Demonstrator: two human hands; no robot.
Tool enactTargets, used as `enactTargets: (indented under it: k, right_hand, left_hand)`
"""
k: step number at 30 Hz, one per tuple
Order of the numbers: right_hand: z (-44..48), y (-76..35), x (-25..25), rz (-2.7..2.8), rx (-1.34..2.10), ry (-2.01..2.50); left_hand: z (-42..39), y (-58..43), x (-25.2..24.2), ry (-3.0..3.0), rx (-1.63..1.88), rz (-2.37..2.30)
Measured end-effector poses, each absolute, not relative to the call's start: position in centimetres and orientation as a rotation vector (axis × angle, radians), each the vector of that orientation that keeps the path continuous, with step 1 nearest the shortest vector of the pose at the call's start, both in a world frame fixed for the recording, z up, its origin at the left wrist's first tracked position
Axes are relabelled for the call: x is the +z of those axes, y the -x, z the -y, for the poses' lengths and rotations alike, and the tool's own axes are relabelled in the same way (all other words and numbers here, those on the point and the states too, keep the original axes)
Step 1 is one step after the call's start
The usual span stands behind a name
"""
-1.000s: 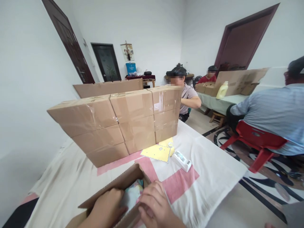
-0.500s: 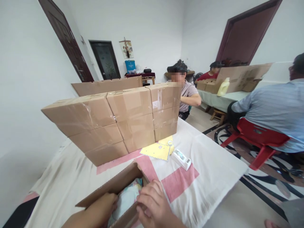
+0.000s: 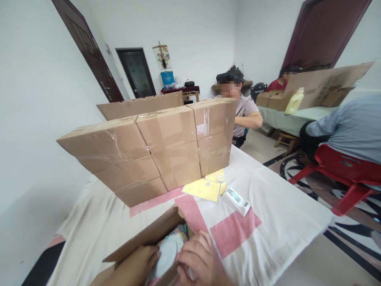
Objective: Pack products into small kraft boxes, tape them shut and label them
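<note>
An uncovered cardboard box (image 3: 143, 239) stands at the near edge of the table. Inside lies a pastel-patterned pack with a rounded white lid (image 3: 168, 252), which looks like a pack of wet wipes. My left hand (image 3: 145, 260) reaches into the box, its bent fingers against the pack's left side; some fingertips are hidden. Over the right wall of the box curls my right hand (image 3: 198, 254), its fingertips by the pack's edge. The lower part of the box is cut off by the frame.
Taped cartons (image 3: 166, 151) form a wall across the table. Before it lie yellow scalloped cards (image 3: 205, 190) and a white tape dispenser (image 3: 236, 201). A person (image 3: 247, 107) sits behind the cartons; another, in a light blue shirt (image 3: 354, 127), sits on a red chair (image 3: 342, 171).
The view has swung slightly left, so things sit farther right. More of the pack's white lid shows between my hands, which stay at the box.
</note>
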State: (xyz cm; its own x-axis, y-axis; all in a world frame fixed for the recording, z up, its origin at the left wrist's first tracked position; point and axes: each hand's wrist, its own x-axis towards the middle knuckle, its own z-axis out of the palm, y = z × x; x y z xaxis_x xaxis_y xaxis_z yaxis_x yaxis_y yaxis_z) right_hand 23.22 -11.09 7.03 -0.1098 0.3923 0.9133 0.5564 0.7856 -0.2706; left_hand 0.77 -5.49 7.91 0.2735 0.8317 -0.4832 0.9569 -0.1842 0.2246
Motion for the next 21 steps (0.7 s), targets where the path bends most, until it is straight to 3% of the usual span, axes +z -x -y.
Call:
enactTargets:
  k: [21]
  right_hand:
    - [13.6, -23.6, 7.2, 1.805, 0.033, 0.828]
  left_hand:
    - [8.0, -3.2, 12.0, -2.240, -0.361, -1.612]
